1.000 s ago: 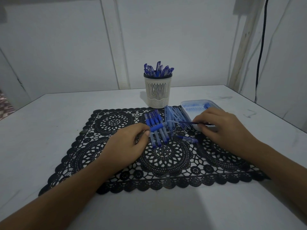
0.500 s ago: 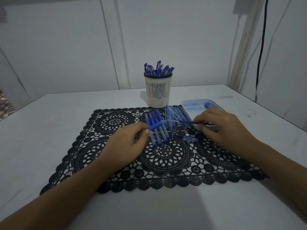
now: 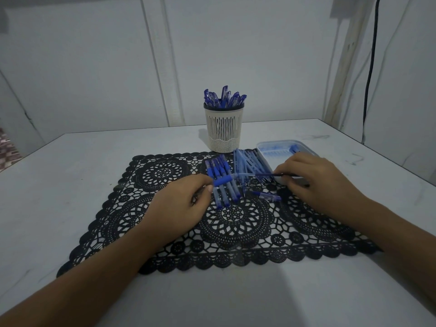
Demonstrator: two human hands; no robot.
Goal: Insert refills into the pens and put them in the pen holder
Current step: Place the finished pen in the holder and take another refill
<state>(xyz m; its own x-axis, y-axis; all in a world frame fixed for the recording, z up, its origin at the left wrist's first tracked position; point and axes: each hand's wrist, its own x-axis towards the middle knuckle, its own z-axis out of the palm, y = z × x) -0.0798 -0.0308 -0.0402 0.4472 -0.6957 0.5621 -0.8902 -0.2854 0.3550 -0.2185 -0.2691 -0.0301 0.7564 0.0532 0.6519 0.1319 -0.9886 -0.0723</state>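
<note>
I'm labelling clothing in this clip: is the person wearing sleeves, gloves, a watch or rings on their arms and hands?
Nothing worn shows. The left hand and right hand have no gloves and no visible ring. The left forearm and right forearm are uncovered to the frame edge: no sleeve, watch or bracelet.

The left hand (image 3: 182, 205) hides the pen barrel (image 3: 223, 180) tip; the right hand (image 3: 315, 179) covers the refill (image 3: 269, 175) end.

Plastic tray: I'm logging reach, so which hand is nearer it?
Right. The right hand is beside the plastic tray, at its near edge; the left hand grips a pen farther left.
</note>
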